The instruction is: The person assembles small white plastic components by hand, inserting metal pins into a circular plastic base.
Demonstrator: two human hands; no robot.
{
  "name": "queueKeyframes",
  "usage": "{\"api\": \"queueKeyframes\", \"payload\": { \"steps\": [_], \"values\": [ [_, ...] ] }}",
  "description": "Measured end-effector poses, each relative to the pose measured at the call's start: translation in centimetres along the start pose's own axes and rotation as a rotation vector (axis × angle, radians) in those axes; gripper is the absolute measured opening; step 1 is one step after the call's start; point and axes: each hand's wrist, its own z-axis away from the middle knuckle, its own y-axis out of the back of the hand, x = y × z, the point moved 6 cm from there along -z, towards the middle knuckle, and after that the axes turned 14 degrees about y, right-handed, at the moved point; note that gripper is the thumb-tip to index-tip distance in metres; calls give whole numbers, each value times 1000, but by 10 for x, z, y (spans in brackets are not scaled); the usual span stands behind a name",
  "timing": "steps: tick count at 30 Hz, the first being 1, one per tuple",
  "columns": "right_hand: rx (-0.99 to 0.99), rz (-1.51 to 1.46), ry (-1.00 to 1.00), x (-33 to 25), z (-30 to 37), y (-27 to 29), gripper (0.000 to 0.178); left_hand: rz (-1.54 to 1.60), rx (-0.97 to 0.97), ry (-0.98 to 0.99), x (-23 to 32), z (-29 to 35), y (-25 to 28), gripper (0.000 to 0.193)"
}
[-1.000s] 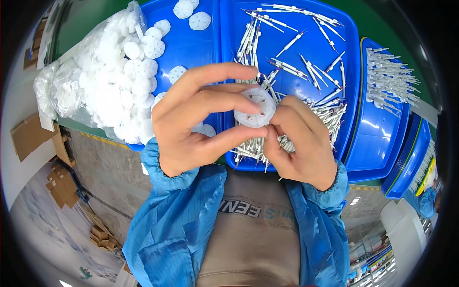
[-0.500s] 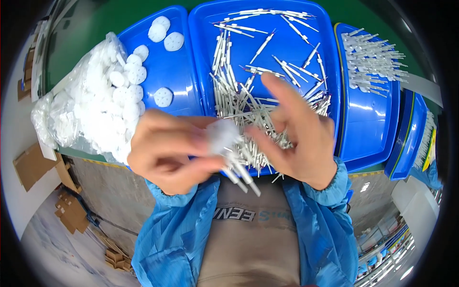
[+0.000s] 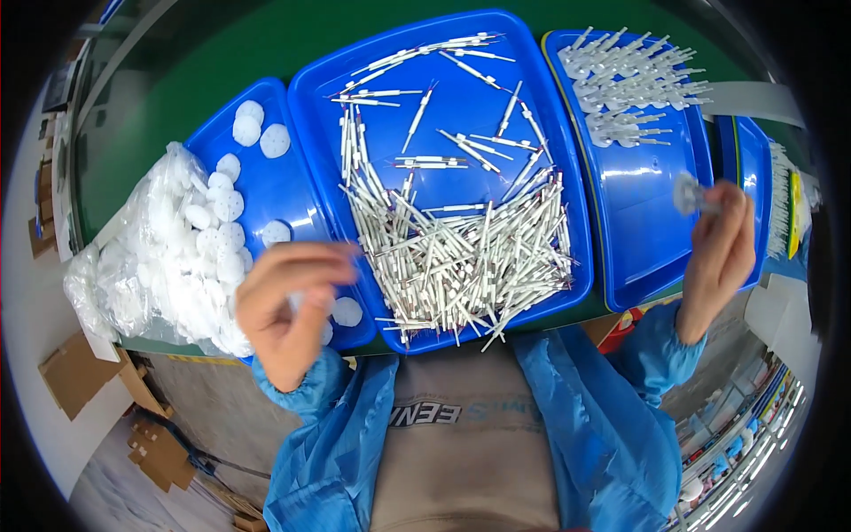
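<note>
With its fingers, the right hand grips a white piece over a blue tray; whether the blurred left hand holds anything, I cannot tell.

the right hand pinches a small translucent piece by the right edge of the right blue tray, whose far edge bears many white-stemmed pieces. the left hand, blurred, hangs over the near edge of the left blue tray, beside white discs. white rods crowd the near edge of the middle blue tray.
</note>
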Motion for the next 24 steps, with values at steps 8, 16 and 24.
{"api": "queueKeyframes", "payload": {
  "steps": [8, 16, 24],
  "values": [
    [-244, 218, 178, 91, -29, -49, 29, -1077, 392, 128, -34, -4, 30, 46],
    [-27, 141, 108, 26, -13, -26, 32, -1038, 454, 225, -28, 6, 31, 48],
    [-628, 80, 172, -34, 57, -106, 13, -949, 481, 254, -16, 4, 32, 36]
  ]
}}
